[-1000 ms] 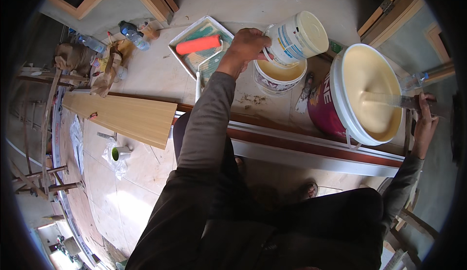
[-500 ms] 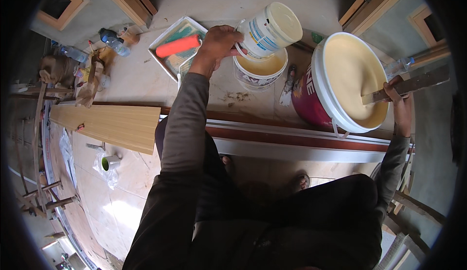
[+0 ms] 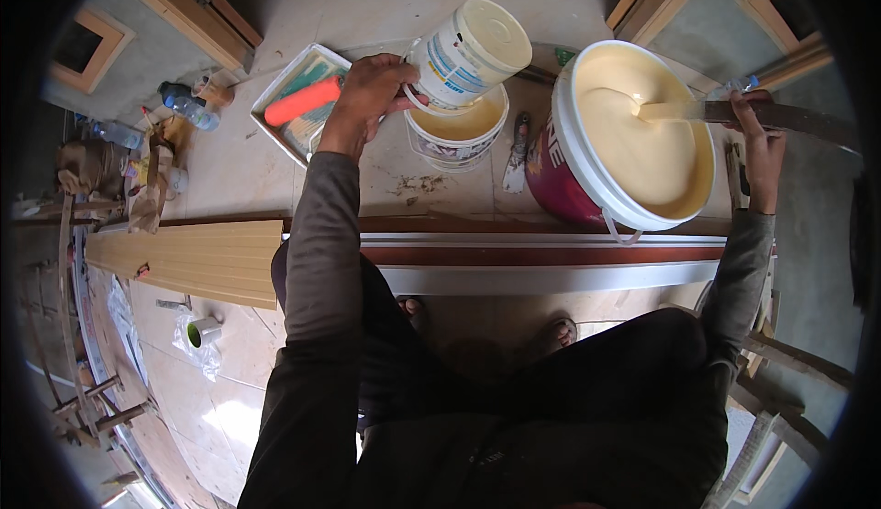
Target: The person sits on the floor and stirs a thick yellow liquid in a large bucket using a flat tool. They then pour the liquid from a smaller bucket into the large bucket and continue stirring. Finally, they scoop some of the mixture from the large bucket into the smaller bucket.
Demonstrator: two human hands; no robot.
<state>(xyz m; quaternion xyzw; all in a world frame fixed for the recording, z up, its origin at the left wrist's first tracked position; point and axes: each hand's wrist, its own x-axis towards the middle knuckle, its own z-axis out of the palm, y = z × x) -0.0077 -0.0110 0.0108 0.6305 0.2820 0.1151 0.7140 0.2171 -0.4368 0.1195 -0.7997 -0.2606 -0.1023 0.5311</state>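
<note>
My left hand (image 3: 367, 96) is closed on the handle side of a small white bucket (image 3: 459, 64). That bucket is tipped, its base up and away from me, over a second white bucket (image 3: 452, 153) holding cream paint. Whether anything runs out of it is hidden. To the right, my right hand (image 3: 758, 151) grips a flat wooden stick (image 3: 780, 115). The stick's paint-coated end dips into the cream paint (image 3: 633, 160) filling a large maroon bucket (image 3: 549, 174) with a white rim.
A paint tray (image 3: 275, 128) with an orange roller (image 3: 303, 102) lies left of the buckets. Between the buckets is a paint-smeared scraper (image 3: 517, 156). White and brown long strips (image 3: 541, 254) cross in front of my feet, beside a tan panel (image 3: 193, 257). Plastic bottles (image 3: 191, 112) stand far left.
The stick's end has swept to the far side of the paint and its coated part now shows. The small bucket stays tipped in my left hand. The whole view has shifted slightly.
</note>
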